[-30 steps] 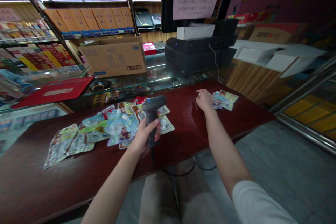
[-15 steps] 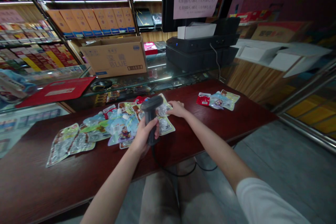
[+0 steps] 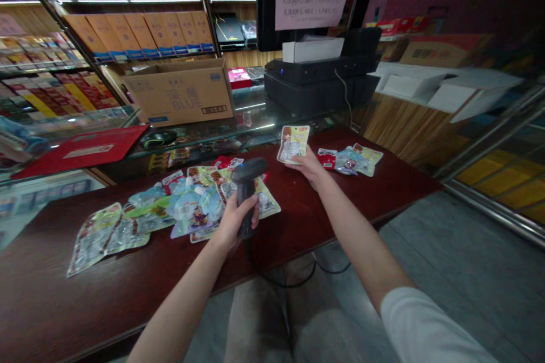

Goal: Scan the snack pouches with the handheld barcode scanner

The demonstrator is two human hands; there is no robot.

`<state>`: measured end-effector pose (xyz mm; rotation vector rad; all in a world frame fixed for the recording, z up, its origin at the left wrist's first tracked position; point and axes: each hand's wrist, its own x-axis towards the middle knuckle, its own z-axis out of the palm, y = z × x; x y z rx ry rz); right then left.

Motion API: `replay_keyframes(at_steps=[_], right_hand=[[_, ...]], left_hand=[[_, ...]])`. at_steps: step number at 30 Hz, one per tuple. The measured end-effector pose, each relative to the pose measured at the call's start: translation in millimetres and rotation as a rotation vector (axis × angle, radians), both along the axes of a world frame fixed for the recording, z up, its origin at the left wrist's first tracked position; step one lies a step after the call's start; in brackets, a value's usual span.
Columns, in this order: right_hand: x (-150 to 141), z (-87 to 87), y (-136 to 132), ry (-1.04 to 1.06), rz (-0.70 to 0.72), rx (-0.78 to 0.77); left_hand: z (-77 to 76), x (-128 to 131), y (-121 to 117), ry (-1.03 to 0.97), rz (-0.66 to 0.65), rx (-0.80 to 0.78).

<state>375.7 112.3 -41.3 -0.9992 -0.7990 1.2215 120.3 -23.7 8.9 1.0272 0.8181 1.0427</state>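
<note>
My left hand (image 3: 235,221) is wrapped round the grip of a black corded barcode scanner (image 3: 247,181), held upright over the dark red counter (image 3: 298,215). My right hand (image 3: 310,167) holds up a yellowish snack packet (image 3: 293,144) a little to the right of the scanner head. A spread of several colourful snack packets (image 3: 179,207) lies on the counter left of and under the scanner. A small separate group of packets (image 3: 351,160) lies further right, beyond my right hand.
A glass display case (image 3: 255,119) behind the counter carries a cardboard box (image 3: 179,93), a red mat (image 3: 80,147), a computer mouse (image 3: 158,138) and a black printer (image 3: 319,76). Shelves of boxed goods (image 3: 97,28) fill the back left. Grey floor lies to the right.
My right hand left the right-hand group of packets, reached to the pile by the scanner, picked up a yellowish packet and lifted it. The left hand kept the scanner almost still.
</note>
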Motion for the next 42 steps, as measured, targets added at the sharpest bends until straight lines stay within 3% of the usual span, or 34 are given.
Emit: replay_keyframes(at_steps=[5,10,21,33,38,42], right_hand=[[0,4.8,-2,0.202,0.075,-0.001],[-10,5.9,2,0.339,0.011,0.036],[-9,7.9,3,0.322,-0.035,0.008],[-11,10.9,0,0.352,0.099,0.049],[-7,10.0,1,0.174,-0.008,0.072],[12,16.4,-2,-0.390,-0.328,0.004]], left_hand=[[-6.7,1,1,0.013,-0.017,0.005],[-6.8,0,0,0.029,-0.052,0.017],[-6.6,1,-2,0.082,-0.099,0.020],[-7.9,0,-1,0.076,-0.170,0.004],[-3.2,-2,-4,0.069,-0.166,0.013],[6.9,-9,0,0.096,-0.106,0.028]])
